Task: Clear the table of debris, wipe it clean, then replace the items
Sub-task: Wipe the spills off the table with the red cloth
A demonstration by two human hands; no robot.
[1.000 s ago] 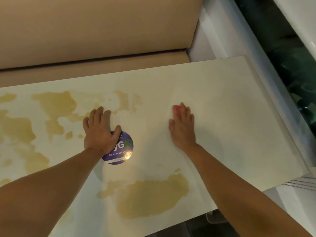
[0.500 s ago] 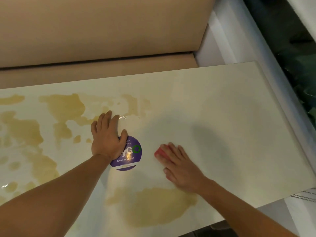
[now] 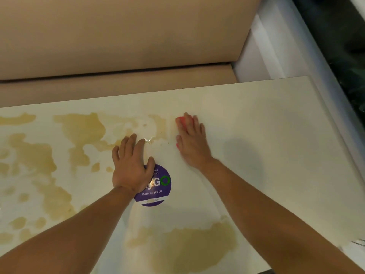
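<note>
Cream table (image 3: 276, 135), tan stains (image 3: 83, 127)

sticker (image 3: 158, 191) on table (image 3: 276, 135), under left hand (image 3: 131, 167)

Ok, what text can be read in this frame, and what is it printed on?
"Clean as you go": round purple sticker on the table.
"yGO", with a green ring as the O: same sticker, its start hidden under the left hand.
"our" and "ean": cut-off words near the sticker's top.
Small print on the sticker's white band: too blurred.
</note>
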